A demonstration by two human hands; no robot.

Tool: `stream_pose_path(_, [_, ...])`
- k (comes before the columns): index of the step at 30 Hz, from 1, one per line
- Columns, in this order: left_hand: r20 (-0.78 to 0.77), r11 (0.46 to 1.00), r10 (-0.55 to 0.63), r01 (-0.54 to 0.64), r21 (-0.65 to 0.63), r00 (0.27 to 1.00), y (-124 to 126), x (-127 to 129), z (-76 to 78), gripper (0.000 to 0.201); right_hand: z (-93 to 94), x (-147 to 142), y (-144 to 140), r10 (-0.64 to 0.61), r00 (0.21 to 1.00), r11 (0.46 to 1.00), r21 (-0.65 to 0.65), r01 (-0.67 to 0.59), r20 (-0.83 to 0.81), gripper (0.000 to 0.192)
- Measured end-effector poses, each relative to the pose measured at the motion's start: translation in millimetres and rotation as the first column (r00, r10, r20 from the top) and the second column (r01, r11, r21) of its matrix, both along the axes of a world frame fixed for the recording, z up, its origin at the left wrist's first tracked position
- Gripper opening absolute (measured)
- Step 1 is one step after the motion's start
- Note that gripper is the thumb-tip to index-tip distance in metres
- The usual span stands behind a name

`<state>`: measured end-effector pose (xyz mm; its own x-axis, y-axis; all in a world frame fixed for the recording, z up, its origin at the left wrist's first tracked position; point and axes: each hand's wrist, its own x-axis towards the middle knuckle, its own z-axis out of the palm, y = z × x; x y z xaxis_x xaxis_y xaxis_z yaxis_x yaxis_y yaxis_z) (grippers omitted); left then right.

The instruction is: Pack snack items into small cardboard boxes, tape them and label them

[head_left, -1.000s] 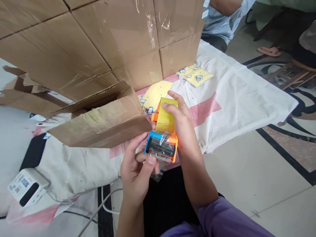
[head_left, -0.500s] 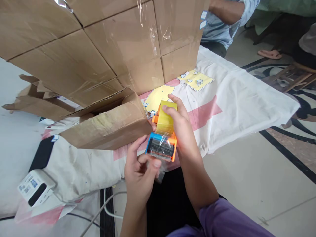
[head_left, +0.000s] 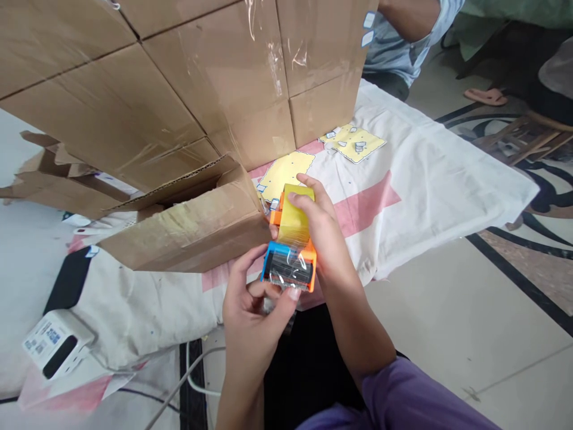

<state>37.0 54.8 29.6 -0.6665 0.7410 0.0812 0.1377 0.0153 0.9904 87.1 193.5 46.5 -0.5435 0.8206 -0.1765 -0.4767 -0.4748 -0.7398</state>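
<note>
An orange and blue tape dispenser (head_left: 289, 266) with a yellowish roll of clear tape (head_left: 294, 218) is held low in the middle of the view. My right hand (head_left: 323, 234) wraps over the roll from the right. My left hand (head_left: 253, 310) sits just below the dispenser's mouth, thumb and fingers pinching the loose clear tape end. A big cardboard box (head_left: 188, 89) stands right behind, its open flap (head_left: 188, 224) touching the dispenser's left side.
A white and pink cloth (head_left: 430, 173) covers the floor, with yellow sticker sheets (head_left: 358, 142) on it. A small white device (head_left: 54, 343) and a cable (head_left: 188, 373) lie at lower left. Another person in a blue shirt (head_left: 398, 42) sits behind the box. Tiled floor lies to the right.
The view has shifted slightly. My left thumb has moved up against the dispenser's mouth, onto the tape end. My right hand keeps its hold on the roll.
</note>
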Motion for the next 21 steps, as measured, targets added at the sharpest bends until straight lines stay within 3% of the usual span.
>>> stream_pose_path(10, [-0.045, 0.999, -0.024, 0.026, 0.039, 0.999, -0.8, 3.1, -1.4, 0.065, -0.6, 7.9, 0.5, -0.073, 0.997, 0.996, 0.058, 0.072, 0.006, 0.061])
stream_pose_path(15, [0.009, 1.0, 0.017, -0.016, -0.019, 1.0, -1.2, 9.7, 5.7, 0.063, 2.7, 9.1, -1.4, -0.039, 0.999, 0.999, 0.024, 0.039, 0.0, 0.061])
stream_pose_path(21, [-0.055, 0.999, 0.019, -0.021, -0.044, 0.998, -1.3, 9.5, 9.3, 0.059, -3.6, 5.8, -0.7, -0.035, 0.999, 0.999, 0.04, 0.034, 0.013, 0.06])
